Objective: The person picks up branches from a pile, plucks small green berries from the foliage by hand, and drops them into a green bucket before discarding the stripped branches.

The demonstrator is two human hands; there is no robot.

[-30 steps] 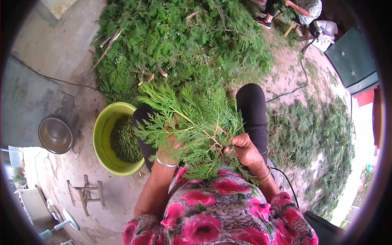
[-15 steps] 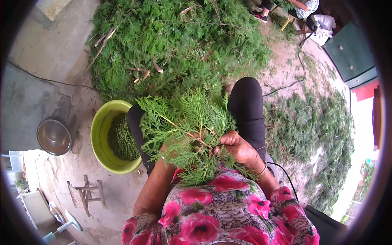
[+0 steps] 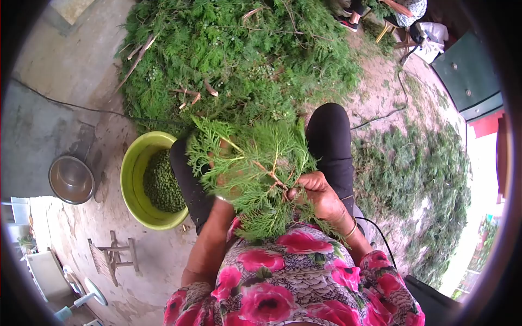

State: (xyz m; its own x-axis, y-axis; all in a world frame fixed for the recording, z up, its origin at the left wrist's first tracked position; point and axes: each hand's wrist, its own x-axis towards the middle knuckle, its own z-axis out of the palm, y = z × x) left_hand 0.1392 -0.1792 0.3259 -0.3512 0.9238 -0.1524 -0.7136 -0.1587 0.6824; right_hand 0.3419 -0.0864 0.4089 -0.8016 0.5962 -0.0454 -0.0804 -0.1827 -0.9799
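Observation:
A green conifer sprig (image 3: 266,169) with flat, feathery leaves and a brown stem lies across my lap. My right hand (image 3: 324,200) is closed on the cut end of its stem, thumb and fingers pressed together. Behind the leaves, my left hand (image 3: 228,175) shows only in patches, and its fingers are hidden. Left of my knee stands a yellow-green bucket (image 3: 129,198), partly filled with small green cones or berries (image 3: 163,182).
A large heap of cut conifer branches (image 3: 234,60) lies ahead. More loose sprigs (image 3: 408,185) cover the ground to the right. At left are a metal bowl (image 3: 70,182) and a small wooden stool (image 3: 115,255). Another person (image 3: 405,11) sits at the far upper right.
My left hand has moved up and forward behind the leaves, which are shifted and slightly blurred. The right hand stays on the stem end.

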